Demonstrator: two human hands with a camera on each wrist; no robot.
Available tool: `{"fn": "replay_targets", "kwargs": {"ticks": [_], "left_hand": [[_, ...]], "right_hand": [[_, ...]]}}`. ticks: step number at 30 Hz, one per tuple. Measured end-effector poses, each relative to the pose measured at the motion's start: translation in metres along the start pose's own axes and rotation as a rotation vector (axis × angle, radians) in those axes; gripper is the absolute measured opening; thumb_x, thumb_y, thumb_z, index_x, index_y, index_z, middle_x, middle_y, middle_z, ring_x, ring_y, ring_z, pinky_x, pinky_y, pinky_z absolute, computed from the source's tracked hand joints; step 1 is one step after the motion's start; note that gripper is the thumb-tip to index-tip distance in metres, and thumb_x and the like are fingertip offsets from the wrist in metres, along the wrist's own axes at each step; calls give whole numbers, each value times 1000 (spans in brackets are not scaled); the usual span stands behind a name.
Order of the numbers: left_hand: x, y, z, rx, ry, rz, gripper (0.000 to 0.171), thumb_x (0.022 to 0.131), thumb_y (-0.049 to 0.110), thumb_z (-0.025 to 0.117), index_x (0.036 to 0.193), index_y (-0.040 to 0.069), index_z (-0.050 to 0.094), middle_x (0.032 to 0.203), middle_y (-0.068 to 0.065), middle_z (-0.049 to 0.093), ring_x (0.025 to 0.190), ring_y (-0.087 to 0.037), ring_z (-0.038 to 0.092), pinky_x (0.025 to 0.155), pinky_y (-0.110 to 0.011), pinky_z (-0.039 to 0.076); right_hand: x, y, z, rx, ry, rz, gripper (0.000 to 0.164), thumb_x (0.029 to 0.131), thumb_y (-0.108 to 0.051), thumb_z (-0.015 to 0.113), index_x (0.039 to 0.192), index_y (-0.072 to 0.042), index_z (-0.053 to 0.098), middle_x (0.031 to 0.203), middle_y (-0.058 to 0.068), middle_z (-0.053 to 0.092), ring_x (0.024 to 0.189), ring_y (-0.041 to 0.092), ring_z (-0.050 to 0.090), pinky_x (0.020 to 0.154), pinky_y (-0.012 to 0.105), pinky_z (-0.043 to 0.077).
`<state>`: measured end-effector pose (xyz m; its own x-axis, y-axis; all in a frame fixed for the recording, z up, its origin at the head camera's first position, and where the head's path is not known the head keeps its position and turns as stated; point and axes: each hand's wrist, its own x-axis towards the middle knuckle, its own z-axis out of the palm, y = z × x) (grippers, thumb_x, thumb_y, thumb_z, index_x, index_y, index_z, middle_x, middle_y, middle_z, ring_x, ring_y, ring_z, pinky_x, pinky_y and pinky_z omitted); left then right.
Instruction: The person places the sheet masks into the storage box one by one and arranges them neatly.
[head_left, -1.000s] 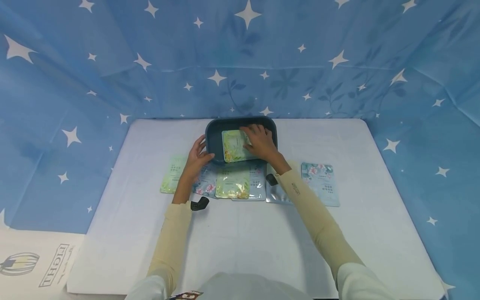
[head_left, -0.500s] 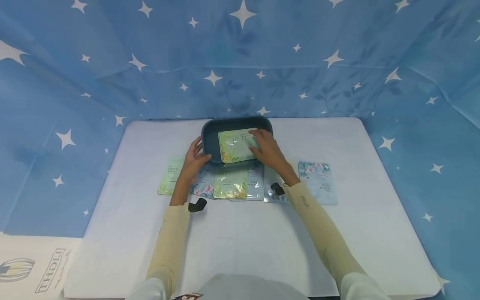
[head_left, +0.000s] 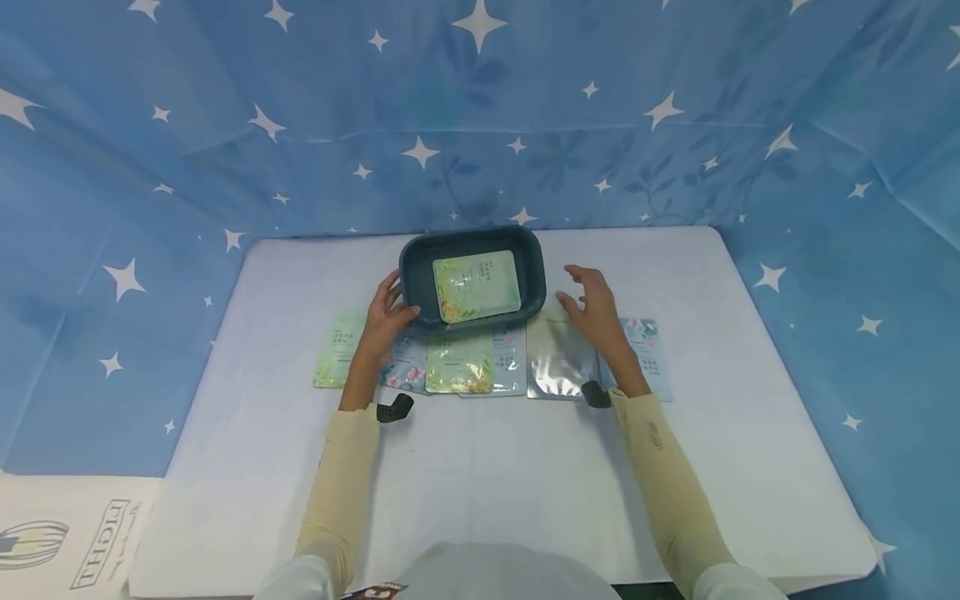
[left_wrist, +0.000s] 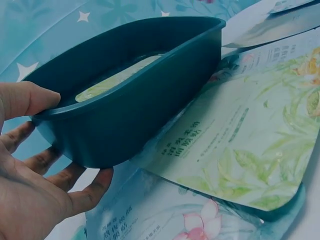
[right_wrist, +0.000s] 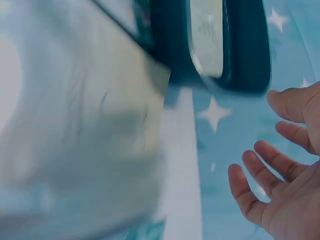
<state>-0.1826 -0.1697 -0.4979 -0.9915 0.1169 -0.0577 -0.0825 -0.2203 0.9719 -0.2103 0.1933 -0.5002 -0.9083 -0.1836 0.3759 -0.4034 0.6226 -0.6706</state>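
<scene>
My left hand [head_left: 384, 317] grips the dark teal plastic tub [head_left: 536, 283] near the table's [head_left: 465, 467] far edge, a green sachet [head_left: 476, 285] inside; my right hand [head_left: 592, 304] hovers spread and empty over a silver pouch [head_left: 558, 362], blurred in its wrist view

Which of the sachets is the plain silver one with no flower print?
The silver sachet just below the right hand, between the pale blue one and the teal floral one. It alone is bare and reflective.

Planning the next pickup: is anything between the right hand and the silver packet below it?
Nothing visible. The right hand hovers open just over the silver packet, which lies flat on the table beside the tub.
</scene>
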Motion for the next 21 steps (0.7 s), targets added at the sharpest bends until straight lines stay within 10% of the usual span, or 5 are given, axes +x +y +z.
{"fn": "replay_targets", "kwargs": {"ticks": [8,21], "left_hand": [[1,2,1,-1,20,-15,76,91,-4,59,155,18,24,159,-10,28,130,-30,45,94,-37,46],[-2,4,4,6,14,5,76,92,-6,57,156,16,22,160,-12,25,135,-38,39,97,-44,42]], "right_hand": [[-40,24,-27,12,35,313,58,94,-23,67,141,2,43,137,27,46,128,43,44,100,57,42],[-86,44,-40,-354,-7,650,82,85,-40,74,144,5,39,144,34,36,136,51,27,97,73,30]]}}
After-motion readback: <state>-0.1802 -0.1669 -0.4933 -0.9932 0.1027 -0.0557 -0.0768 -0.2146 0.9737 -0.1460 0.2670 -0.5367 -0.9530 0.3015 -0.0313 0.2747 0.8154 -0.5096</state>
